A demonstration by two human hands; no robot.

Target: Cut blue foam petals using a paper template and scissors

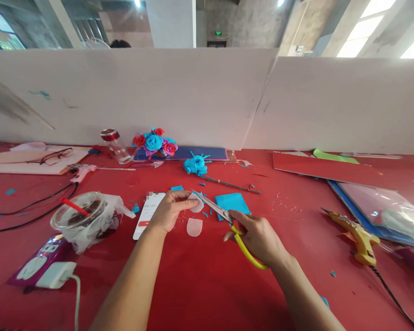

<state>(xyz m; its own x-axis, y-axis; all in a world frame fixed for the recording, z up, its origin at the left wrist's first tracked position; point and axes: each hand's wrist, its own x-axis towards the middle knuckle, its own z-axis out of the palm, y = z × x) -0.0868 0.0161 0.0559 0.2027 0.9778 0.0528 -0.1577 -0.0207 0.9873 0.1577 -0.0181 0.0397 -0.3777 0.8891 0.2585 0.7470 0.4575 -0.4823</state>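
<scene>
Between thumb and fingers, my left hand [170,212] pinches a small pale paper piece [196,203] with a rounded outline. My right hand [257,234] grips yellow-handled scissors [246,253], whose blades point up and left to the edge of that paper. Just below lies a second pale paper petal [194,227], rounded at its lower end. A stack of blue paper squares [232,204] rests behind the scissor blades. Farther back sits a blue paper flower [196,164] on a brown stick [227,184]. A phone [148,216] showing a timer lies beside my left wrist.
At left are a lidded cup [79,211] in a plastic bag, a purple box [41,262], a white charger [57,274] and a pink glue gun [84,172]. A glass bottle [116,146] and paper bouquet [155,143] stand behind. A yellow glue gun [357,234] lies right.
</scene>
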